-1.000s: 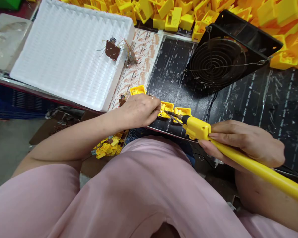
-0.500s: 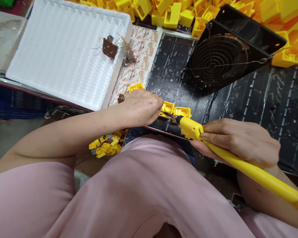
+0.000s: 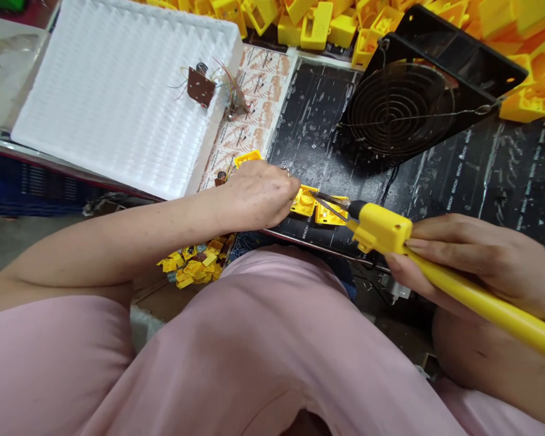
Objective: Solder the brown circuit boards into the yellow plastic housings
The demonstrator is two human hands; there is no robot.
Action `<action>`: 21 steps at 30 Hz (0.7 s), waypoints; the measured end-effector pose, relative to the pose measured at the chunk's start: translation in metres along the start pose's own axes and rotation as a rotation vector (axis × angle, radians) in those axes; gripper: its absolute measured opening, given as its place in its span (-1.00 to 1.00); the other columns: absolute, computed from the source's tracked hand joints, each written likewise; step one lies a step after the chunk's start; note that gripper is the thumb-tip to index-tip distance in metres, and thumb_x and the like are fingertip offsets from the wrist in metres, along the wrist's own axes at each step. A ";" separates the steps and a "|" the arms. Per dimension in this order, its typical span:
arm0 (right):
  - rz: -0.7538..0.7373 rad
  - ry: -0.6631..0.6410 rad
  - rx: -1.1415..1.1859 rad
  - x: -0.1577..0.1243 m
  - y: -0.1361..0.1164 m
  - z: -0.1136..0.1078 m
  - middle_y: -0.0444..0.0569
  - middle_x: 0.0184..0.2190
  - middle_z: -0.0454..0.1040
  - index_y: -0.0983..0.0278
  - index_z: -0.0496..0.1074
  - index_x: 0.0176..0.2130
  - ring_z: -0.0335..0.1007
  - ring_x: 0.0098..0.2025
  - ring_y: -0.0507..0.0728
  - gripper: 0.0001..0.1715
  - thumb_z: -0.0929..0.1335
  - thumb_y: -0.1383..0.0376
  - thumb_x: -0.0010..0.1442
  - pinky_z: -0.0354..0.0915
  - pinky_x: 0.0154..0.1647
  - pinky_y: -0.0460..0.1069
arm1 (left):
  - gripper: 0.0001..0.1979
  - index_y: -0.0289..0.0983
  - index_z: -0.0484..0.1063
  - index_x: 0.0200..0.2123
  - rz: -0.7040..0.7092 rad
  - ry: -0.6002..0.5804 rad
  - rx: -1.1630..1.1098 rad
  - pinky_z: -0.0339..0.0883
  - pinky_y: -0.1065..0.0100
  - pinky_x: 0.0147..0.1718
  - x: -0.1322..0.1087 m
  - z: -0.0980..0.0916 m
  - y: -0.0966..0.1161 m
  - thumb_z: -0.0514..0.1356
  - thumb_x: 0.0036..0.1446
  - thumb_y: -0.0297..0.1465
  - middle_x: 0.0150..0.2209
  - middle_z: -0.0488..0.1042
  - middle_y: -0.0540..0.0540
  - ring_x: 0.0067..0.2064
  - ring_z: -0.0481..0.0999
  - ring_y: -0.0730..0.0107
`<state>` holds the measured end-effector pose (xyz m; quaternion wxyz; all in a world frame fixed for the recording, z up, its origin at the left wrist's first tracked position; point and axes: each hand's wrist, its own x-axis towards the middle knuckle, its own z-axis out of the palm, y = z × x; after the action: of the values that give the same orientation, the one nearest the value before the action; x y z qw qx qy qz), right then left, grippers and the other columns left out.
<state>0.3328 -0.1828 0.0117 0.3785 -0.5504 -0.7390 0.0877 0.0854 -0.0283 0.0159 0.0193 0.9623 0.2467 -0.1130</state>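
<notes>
Yellow two-pronged tool (image 3: pixel 384 229): metal tips over two yellow plastic housings (image 3: pixel 320 209) on a black bench mat (image 3: pixel 322 121)
Right hand (image 3: pixel 476 260): fingers closed around the tool's yellow shaft
Left hand (image 3: pixel 258 197): fingers curled just beside the housings, grip hidden, cannot tell
Beyond: white foam tray (image 3: pixel 118 103) holding a wired brown circuit board (image 3: pixel 201 86), black caged fan (image 3: pixel 399 100), heaped yellow housings (image 3: pixel 315 27)

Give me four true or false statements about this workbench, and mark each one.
1. The right hand grips a long yellow tubular tool with two thin metal tips. True.
2. The left hand rests on the white foam tray. False: it is over a black printed mat, beside small yellow plastic housings.
3. A black square fan with a round wire guard sits beyond both hands. True.
4. The person's lap is covered in green fabric. False: the fabric is pink.
</notes>
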 end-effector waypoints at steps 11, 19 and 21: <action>-0.107 0.177 -0.105 -0.010 0.005 0.009 -0.09 -0.22 0.70 0.10 0.45 0.25 0.66 -0.37 0.13 -0.28 0.58 0.24 0.14 0.57 -0.42 -0.05 | -0.71 -0.25 0.56 -0.35 0.037 0.037 -0.058 0.35 0.17 -0.21 -0.003 0.000 -0.005 0.05 0.27 -0.36 -0.39 0.59 -0.13 -0.28 0.59 0.17; 0.013 0.251 0.015 -0.017 -0.002 0.022 -0.12 -0.21 0.69 0.03 0.51 0.18 0.64 -0.37 0.16 -0.31 0.60 0.31 0.08 0.57 -0.46 0.03 | -0.75 -0.18 0.61 -0.22 -0.087 0.228 -0.273 0.28 0.06 0.13 -0.008 0.017 -0.021 0.12 0.30 -0.31 -0.25 0.65 -0.06 -0.09 0.58 0.16; -0.007 0.281 0.076 -0.016 -0.004 0.024 -0.13 -0.30 0.68 0.07 0.55 0.10 0.62 -0.41 0.15 -0.40 0.60 0.34 0.08 0.53 -0.54 0.01 | -0.75 -0.19 0.62 -0.21 -0.109 0.233 -0.284 0.28 0.03 0.13 -0.006 0.020 -0.022 0.12 0.28 -0.31 -0.30 0.64 -0.07 -0.12 0.58 0.16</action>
<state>0.3160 -0.1916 -0.0106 0.4991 -0.5400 -0.6767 0.0366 0.0656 -0.0136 -0.0013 0.1200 0.9417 0.3124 0.0341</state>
